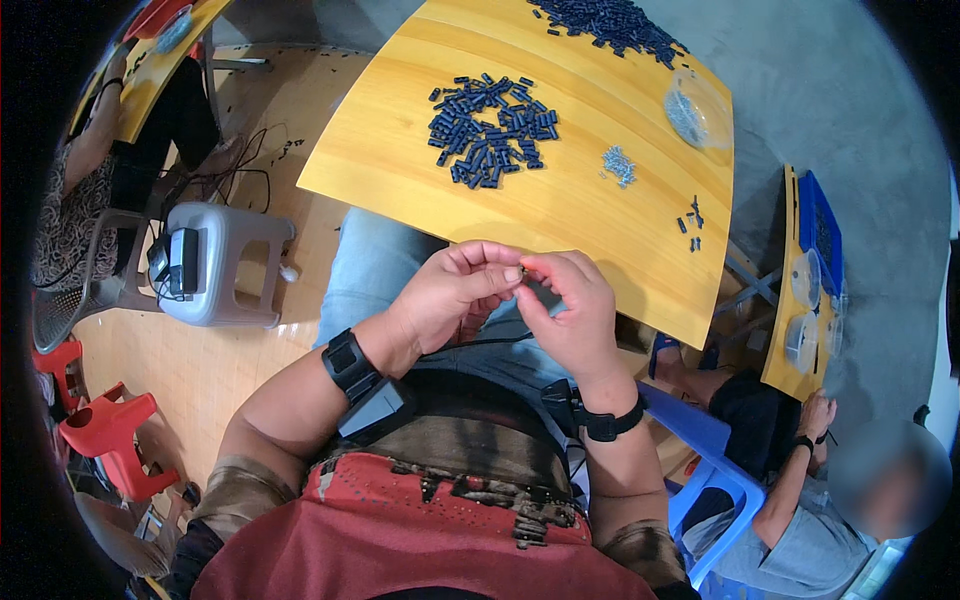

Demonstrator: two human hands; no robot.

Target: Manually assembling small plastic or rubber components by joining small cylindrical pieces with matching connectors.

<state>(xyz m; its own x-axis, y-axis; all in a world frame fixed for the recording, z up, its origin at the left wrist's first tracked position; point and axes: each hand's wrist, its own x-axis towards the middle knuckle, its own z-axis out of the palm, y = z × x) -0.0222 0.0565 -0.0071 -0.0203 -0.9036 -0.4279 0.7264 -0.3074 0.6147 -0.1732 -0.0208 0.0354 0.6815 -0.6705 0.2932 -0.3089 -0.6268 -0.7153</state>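
Pinching one small dark part (522, 272) between them, left hand (455, 293) and right hand (570, 310) meet below the worktop's (390, 150) near edge, fingers pressed together for close fitting.

You are sitting at a yellow wooden surface (400, 160) carrying a heap of small black parts (490, 130), a second heap (610, 22) at its far edge, a few screws (619, 164) and a clear bowl (695, 112). To your left a grey plastic stool (235, 265) is standing near 2 red stools (110, 440). At your right another person (810, 500) is sitting on a blue chair (715, 455).
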